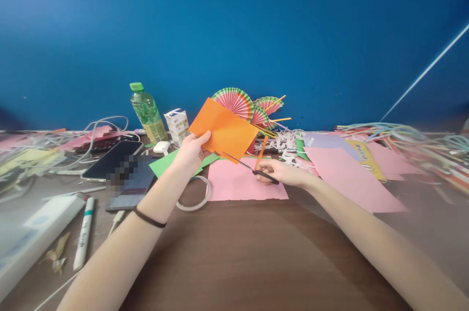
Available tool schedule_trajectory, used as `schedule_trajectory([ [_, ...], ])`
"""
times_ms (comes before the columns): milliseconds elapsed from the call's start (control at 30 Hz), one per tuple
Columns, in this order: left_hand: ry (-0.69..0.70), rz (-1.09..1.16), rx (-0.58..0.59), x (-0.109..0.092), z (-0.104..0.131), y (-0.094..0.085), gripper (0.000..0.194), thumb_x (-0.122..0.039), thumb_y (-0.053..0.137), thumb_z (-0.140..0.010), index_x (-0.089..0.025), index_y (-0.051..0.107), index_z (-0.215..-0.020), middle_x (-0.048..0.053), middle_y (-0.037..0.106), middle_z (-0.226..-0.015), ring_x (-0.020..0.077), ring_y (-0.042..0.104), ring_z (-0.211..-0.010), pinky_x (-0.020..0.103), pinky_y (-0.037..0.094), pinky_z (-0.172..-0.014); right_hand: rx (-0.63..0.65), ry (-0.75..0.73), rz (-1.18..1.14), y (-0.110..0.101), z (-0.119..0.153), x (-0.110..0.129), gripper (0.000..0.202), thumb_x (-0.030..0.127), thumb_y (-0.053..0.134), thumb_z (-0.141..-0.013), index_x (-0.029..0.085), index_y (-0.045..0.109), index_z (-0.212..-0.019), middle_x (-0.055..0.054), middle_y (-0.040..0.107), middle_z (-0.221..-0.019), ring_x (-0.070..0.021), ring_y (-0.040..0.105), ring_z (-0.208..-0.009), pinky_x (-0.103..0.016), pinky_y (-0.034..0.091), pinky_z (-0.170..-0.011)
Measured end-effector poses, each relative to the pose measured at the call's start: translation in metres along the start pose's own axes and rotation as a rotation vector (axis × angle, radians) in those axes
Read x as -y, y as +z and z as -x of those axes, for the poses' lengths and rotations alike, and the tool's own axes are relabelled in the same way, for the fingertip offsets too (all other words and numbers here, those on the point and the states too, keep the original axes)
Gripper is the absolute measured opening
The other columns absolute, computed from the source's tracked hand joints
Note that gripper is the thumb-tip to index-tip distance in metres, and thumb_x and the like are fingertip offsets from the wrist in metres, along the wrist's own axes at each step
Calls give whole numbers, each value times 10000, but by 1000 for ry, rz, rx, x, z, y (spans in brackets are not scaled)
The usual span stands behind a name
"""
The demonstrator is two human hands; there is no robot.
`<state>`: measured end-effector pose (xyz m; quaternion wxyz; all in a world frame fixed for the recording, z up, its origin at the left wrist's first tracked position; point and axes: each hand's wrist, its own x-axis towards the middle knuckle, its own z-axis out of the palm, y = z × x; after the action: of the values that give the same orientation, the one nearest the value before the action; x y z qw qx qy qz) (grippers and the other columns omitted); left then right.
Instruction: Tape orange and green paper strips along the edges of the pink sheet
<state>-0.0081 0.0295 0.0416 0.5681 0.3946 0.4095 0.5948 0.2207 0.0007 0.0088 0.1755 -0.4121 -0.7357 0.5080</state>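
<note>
My left hand [194, 151] pinches the left corner of an orange sheet of paper [227, 130], thumb on top, and holds it up above the table. My right hand [273, 173] grips dark-handled scissors [264, 176], whose blades reach left to the sheet's lower edge. A narrow orange strip [261, 151] stands up beside the scissors, near my right fingers; whether it is still joined to the sheet I cannot tell. Under the hands lie a pink sheet [234, 186] and a green sheet [164, 162]. A roll of tape [193, 207] rests by the pink sheet's left edge.
Watermelon-coloured folded paper fans [234, 101] stand at the back. To the left are a green-capped bottle [148, 113], a small carton [177, 125], a tablet [112, 159], a phone [132, 186] and a marker [84, 233]. Pink sheets [348, 174] and paper strips [414, 140] lie right.
</note>
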Motion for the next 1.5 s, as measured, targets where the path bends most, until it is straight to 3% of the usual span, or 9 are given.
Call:
schedule_trajectory([
  [500,13,2,13,2,-2,-1,187,-122,572,-726,-158,621,-903,77,639,-1057,170,629,-826,253,544,-614,-50,15,98,-2,-1,-2,376,523,540,-702,159,460,-651,44,440,-487,-71,383,-471,-224,272,-469],
  [833,13,20,29,4,-3,-2,239,-141,605,-716,-164,612,-954,81,641,-1046,173,632,-842,294,548,-683,-20,18,13,-2,-1,-2,376,513,574,-674,158,455,-695,56,421,-493,-63,357,-460,-214,253,-451],
  [1167,22,20,37,5,-4,-3,247,-128,572,-737,-171,601,-979,71,606,-1129,163,634,-827,262,549,-630,8,7,-54,-2,-1,-2,354,479,579,-691,165,417,-675,63,413,-489,-52,342,-450,-209,235,-440],
  [1500,-9,12,47,6,0,2,226,-120,560,-743,-148,606,-963,83,660,-992,161,644,-735,263,540,-594,32,-15,-95,0,0,1,340,455,561,-720,170,385,-665,72,397,-486,-43,323,-439,-206,219,-434],
])
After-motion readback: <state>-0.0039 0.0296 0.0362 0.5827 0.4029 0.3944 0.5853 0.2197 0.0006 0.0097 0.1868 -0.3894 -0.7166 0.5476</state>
